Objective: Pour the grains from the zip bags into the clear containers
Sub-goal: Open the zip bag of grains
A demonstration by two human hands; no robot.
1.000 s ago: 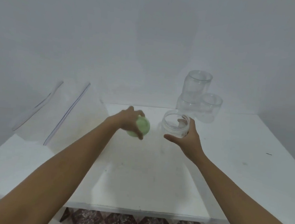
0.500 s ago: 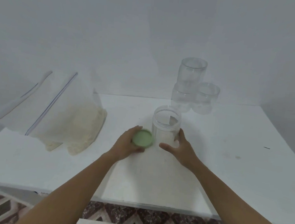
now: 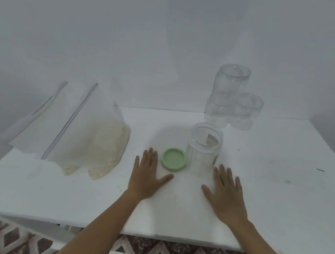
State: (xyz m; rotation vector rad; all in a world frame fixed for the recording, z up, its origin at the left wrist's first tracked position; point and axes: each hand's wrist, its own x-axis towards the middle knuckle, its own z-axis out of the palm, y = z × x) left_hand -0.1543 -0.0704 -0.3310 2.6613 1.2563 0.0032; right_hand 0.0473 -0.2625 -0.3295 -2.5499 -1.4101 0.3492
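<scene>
Now both hands lie flat on the white table (image 3: 278, 197), fingers spread and holding nothing: the left hand (image 3: 147, 178) has let go of the green lid (image 3: 173, 159), and the right hand (image 3: 225, 192) has released the open jar (image 3: 204, 148). So the jar looks ready for filling. The round, matte lid rests just left of the ribbed, clear plastic jar. Well left of the jar slump two soft zip bags (image 3: 92, 138) of pale grain. Behind it stand more empty jars (image 3: 234, 98), some stacked.
</scene>
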